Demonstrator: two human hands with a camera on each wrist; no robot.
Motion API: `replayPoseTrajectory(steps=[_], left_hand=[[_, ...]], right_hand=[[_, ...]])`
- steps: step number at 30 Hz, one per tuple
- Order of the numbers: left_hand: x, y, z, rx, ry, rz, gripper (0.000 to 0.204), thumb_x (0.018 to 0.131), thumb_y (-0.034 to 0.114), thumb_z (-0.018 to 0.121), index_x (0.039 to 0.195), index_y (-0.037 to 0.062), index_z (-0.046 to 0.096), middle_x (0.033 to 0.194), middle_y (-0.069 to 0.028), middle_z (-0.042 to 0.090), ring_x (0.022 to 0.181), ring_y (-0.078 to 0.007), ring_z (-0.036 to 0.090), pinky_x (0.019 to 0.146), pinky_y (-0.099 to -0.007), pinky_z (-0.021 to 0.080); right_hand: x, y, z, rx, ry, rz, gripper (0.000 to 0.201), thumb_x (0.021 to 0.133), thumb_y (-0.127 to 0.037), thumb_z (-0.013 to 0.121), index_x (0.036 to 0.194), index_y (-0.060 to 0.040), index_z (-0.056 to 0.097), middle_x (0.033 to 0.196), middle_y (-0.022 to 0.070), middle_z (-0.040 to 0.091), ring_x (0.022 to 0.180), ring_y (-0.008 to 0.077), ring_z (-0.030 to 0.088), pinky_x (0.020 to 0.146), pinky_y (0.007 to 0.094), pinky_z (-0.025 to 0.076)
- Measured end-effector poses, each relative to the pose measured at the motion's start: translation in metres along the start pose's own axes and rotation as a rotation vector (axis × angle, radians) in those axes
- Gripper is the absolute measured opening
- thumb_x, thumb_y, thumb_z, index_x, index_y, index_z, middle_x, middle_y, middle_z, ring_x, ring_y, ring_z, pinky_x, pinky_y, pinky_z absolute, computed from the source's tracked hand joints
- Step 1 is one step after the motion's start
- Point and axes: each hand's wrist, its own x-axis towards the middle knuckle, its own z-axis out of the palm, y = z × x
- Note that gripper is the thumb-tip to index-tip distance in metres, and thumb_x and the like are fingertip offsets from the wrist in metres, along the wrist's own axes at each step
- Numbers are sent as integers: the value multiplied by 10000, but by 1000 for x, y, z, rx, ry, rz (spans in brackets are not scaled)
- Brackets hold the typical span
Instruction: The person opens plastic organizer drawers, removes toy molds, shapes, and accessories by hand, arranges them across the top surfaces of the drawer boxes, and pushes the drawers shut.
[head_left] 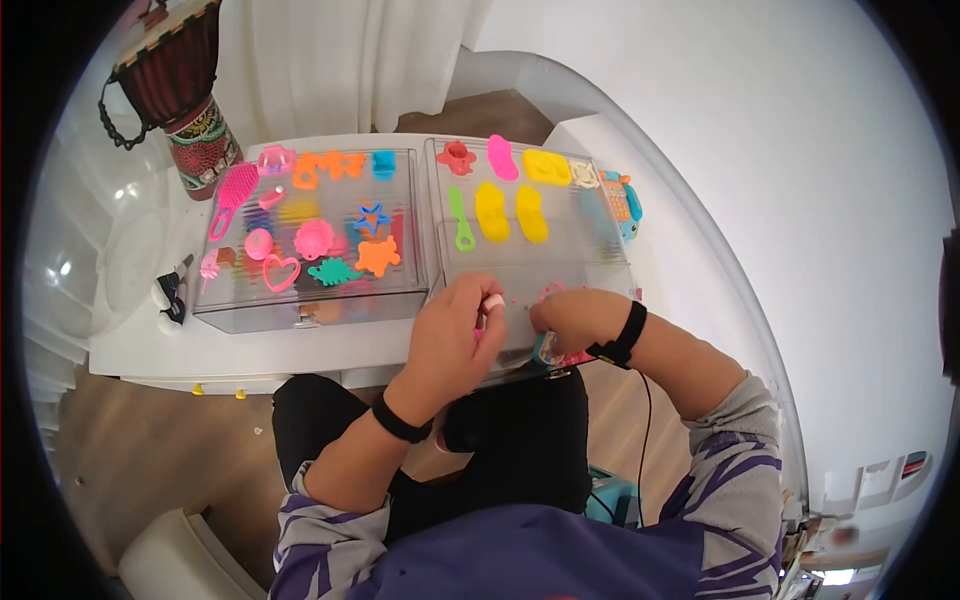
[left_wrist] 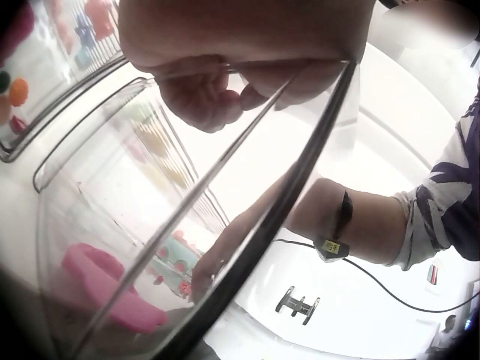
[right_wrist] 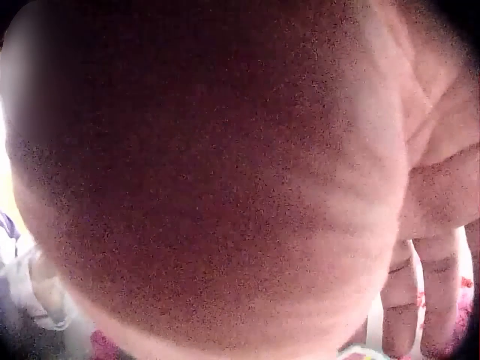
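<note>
Over the front of the right clear box [head_left: 530, 255], my left hand [head_left: 447, 335] has its fingers curled round a small pink thing [head_left: 480, 334], mostly hidden by the fingers. My right hand [head_left: 583, 318] reaches down at the box's front right, beside a teal piece with red bits [head_left: 545, 350]. In the left wrist view the right fingertips are close to red bits behind the clear wall, and a pink slipper-shaped piece [left_wrist: 112, 289] lies near them. The right wrist view is mostly palm, with two straight fingers [right_wrist: 401, 315] hanging down; thumb and forefinger are hidden.
On the right box lid lie yellow sole shapes [head_left: 491, 212], a green spoon-like piece [head_left: 461, 220] and a red cup shape [head_left: 457, 157]. The left box [head_left: 310, 310] carries a pink brush [head_left: 235, 197] and several cutters. A toy phone [head_left: 622, 203] and a drum [head_left: 185, 100] stand nearby.
</note>
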Motion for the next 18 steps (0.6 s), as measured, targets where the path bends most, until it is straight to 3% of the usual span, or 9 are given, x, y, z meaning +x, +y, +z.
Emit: replayPoseTrajectory(steps=[2,4,7,11,13,18], left_hand=[[1,-1,1,9,26,41,149,1087,43,724,1230,23,688,955,-118,702,729,-218,668,699,-366,563],[0,-1,1,17,10,12,169,1050,67,748,1201,38,677,988,-140,728,769,-321,711,718,-427,579],[0,0,2,2,18,8,176,1045,71,753,1201,39,678,985,-142,731,767,-326,712,719,-436,581],[1,2,1,20,21,7,179,1041,72,755,1200,41,678,983,-142,728,766,-327,714,720,-443,584],[0,-1,1,17,10,34,173,1078,71,737,1235,14,690,971,-142,721,749,-259,708,716,-389,590],[0,1,-2,45,2,38,177,1072,69,738,1234,18,688,973,-143,721,769,-270,726,727,-399,597]], right_hand=[[-3,-1,-7,-4,-42,59,428,889,-278,942,1234,-70,797,1171,135,837,1096,368,806,933,467,627],[-1,-6,-12,93,-95,68,479,885,-311,964,1258,-77,776,1169,137,839,1060,340,810,899,449,624],[4,-5,-9,107,-149,-24,478,878,-338,961,1256,-90,807,1037,112,851,1021,338,822,928,480,639],[8,-4,-5,248,-66,-137,468,919,-320,928,1315,-112,792,1078,80,855,1018,303,825,915,450,641],[7,-11,-9,286,91,-191,445,936,-297,914,1314,-98,791,1122,79,854,1047,277,831,928,440,641],[11,-15,-6,298,-77,-206,431,953,-252,901,1321,-62,782,1154,118,848,1068,282,832,940,431,644]])
